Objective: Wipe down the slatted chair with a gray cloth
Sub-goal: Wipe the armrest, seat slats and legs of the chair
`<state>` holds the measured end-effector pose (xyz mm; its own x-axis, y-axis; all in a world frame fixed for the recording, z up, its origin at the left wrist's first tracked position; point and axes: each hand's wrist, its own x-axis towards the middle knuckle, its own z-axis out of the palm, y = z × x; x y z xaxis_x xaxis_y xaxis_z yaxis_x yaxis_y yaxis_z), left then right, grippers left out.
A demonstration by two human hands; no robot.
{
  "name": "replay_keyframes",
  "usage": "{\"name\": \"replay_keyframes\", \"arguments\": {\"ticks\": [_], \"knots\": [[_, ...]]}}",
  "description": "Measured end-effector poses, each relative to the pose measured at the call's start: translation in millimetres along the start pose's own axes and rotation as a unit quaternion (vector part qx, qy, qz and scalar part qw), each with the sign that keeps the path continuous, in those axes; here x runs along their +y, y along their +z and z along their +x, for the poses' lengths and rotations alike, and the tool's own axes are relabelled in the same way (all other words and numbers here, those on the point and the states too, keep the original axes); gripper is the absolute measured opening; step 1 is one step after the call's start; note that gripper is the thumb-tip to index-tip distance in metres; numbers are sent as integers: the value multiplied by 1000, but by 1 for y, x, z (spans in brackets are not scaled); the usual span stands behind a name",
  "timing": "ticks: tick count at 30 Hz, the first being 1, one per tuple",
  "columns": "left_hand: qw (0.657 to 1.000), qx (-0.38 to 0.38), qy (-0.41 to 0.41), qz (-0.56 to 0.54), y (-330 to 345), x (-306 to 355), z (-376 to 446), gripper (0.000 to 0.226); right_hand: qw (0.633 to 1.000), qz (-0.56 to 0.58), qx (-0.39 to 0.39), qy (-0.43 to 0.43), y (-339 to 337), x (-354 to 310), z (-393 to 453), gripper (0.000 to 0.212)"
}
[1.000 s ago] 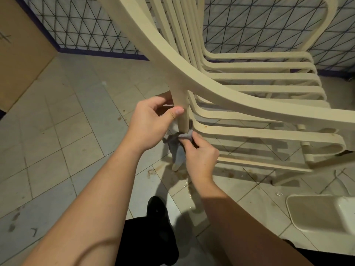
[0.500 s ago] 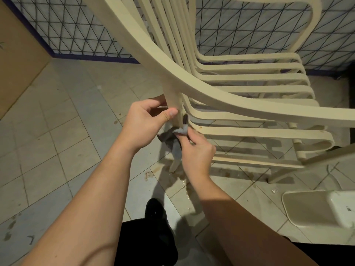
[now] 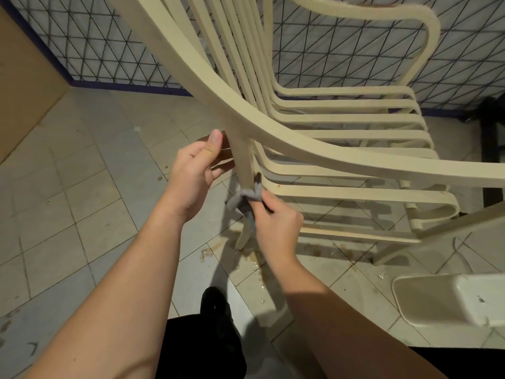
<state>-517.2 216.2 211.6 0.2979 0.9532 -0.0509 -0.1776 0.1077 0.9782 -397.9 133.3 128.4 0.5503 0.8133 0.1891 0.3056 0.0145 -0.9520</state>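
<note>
A cream slatted plastic chair [image 3: 341, 127] fills the upper right, its curved armrest sweeping across the middle. Its rear leg [image 3: 244, 170] runs down to the floor in the centre. My left hand [image 3: 195, 170] grips this leg just under the armrest, thumb up. Lower on the same leg, my right hand [image 3: 276, 222] pinches a small gray cloth [image 3: 246, 199] that is wrapped against the leg where a seat slat joins it. Part of the cloth hangs down behind the leg.
The floor is pale tile [image 3: 82, 201] with brown wet stains near the leg's foot. A white plastic tub [image 3: 448, 299] sits at the lower right. A triangle-patterned wall [image 3: 109, 50] stands behind, a brown panel [image 3: 24, 86] at left. My dark shoe [image 3: 216, 302] is below.
My left hand has slid up the leg and its thumb now points upward. My right hand with the cloth stays at the slat joint, shifted slightly.
</note>
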Motion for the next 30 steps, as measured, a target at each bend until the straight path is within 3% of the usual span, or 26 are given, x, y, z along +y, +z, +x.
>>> {"name": "replay_keyframes", "arguments": {"ticks": [2, 4, 6, 9, 10, 14, 17, 20, 25, 28, 30], "knots": [[1000, 5, 21, 22, -1, -2, -1, 38, 995, 25, 69, -70, 11, -21, 5, 31], [996, 24, 44, 78, 0, -6, -1, 38, 991, 10, 91, -97, 18, -25, 9, 27], [993, 42, 55, 100, 4, -5, -2, 34, 996, -6, 62, -59, 16, -12, 7, 25], [993, 41, 61, 94, 7, -3, -1, 36, 992, -38, -57, 110, -4, 34, -7, 20], [993, 38, 63, 96, 7, -3, -1, 35, 986, -62, -89, 130, -15, 49, -14, 17], [991, 34, 69, 113, 7, -2, -2, 28, 980, -95, -119, 132, -68, 75, -30, 34], [990, 38, 68, 120, 7, -2, -1, 22, 984, -158, -76, 34, -105, 88, -18, 27], [990, 36, 65, 116, 7, -3, -1, 19, 950, -293, -98, -34, -108, 108, 5, 24], [990, 36, 69, 115, 8, -3, -2, 17, 898, -382, -217, -4, -63, 138, 19, 20], [990, 40, 69, 117, 8, -3, -2, 15, 860, -430, -270, 52, -29, 144, 16, 29], [990, 36, 70, 121, 8, -4, -2, 15, 851, -435, -293, 23, -4, 140, 7, 41]]}}
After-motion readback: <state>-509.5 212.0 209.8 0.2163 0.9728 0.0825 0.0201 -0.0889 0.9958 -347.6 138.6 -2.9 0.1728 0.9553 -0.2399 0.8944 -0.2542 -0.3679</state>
